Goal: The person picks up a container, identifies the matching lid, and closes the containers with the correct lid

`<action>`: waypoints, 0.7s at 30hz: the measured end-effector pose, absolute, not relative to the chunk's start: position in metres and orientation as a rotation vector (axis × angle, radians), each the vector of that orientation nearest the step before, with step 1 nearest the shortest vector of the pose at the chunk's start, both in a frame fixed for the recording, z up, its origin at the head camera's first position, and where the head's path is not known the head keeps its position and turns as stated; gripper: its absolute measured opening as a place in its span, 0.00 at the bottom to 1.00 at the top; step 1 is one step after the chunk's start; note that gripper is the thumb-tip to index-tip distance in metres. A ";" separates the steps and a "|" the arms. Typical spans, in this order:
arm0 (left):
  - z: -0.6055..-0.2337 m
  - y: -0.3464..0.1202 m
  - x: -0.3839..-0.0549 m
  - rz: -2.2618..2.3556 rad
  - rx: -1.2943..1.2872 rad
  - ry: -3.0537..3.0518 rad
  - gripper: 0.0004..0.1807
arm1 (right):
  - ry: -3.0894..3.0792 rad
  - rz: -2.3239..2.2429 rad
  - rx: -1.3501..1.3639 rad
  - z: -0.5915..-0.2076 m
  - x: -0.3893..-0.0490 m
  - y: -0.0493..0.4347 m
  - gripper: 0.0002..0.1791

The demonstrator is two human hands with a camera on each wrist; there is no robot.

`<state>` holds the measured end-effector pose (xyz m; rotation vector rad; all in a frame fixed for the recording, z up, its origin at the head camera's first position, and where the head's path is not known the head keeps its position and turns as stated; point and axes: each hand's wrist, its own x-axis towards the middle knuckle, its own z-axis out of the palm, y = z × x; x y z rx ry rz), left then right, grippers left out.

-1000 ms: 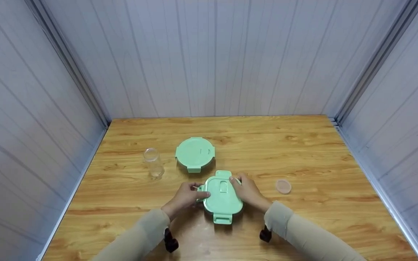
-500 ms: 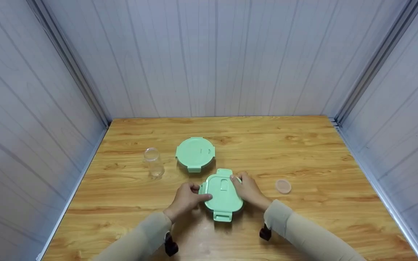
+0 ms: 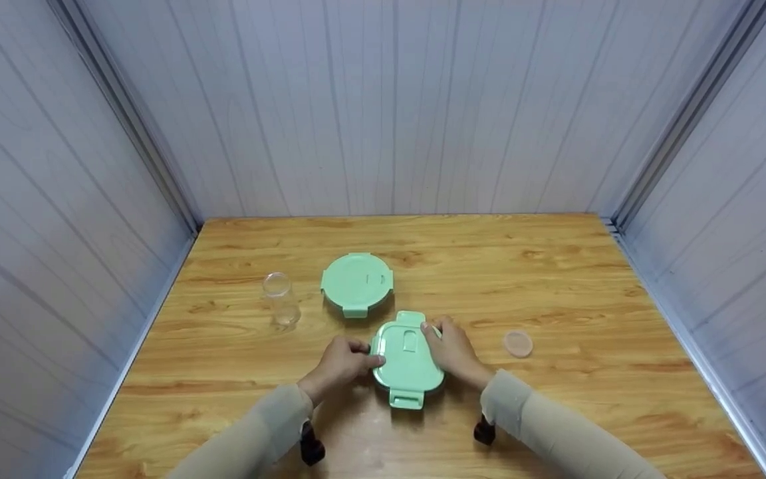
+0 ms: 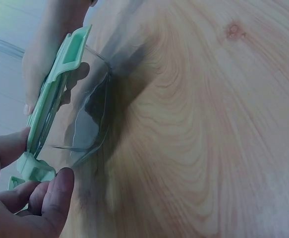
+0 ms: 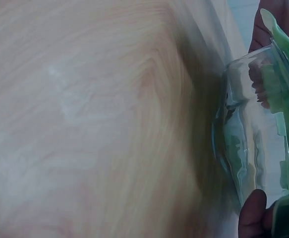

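A rectangular glass food container with a light green lid (image 3: 409, 362) sits near the front middle of the table. My left hand (image 3: 340, 364) is at its left side, thumb on the lid's edge. In the left wrist view, the curled fingers (image 4: 60, 196) of that hand press against the green side clip (image 4: 35, 168), which is folded down. My right hand (image 3: 453, 352) grips the container's right side, thumb on top of the lid. Through the clear glass body (image 5: 248, 129) in the right wrist view, the container looks empty. The front clip (image 3: 407, 399) sticks outward, as does the back one.
Behind the container stands a round container with a green lid (image 3: 356, 283). A clear glass jar (image 3: 281, 299) stands to its left. On the right lies a small translucent round lid (image 3: 518, 344). Pale panel walls (image 3: 389, 106) enclose the wooden table (image 3: 556, 266) at the back and sides.
The left side clip, sticking out a second ago, has been pushed down by my left hand. The container shifted slightly and came back; my right hand keeps its grip.
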<state>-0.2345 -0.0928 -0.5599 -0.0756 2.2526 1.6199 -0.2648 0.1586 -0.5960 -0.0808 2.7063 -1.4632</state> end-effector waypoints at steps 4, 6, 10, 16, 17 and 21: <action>-0.561 -0.093 -0.235 1.640 -0.020 2.239 0.10 | 2.727 -1.504 -0.111 -0.596 -0.261 0.157 0.22; -0.562 -0.094 -0.234 1.654 0.018 2.241 0.10 | 2.731 -1.532 -0.107 -0.596 -0.261 0.156 0.21; -0.566 -0.092 -0.233 1.682 0.078 2.177 0.12 | 2.768 -1.517 -0.117 -0.605 -0.264 0.159 0.21; -0.568 -0.091 -0.233 1.733 0.042 2.142 0.14 | 2.764 -1.465 -0.123 -0.609 -0.268 0.159 0.21; -0.567 -0.091 -0.234 1.734 0.030 2.155 0.14 | 2.752 -1.460 -0.111 -0.606 -0.267 0.158 0.20; -0.567 -0.091 -0.237 1.702 0.017 2.168 0.13 | 2.755 -1.377 -0.100 -0.614 -0.276 0.163 0.21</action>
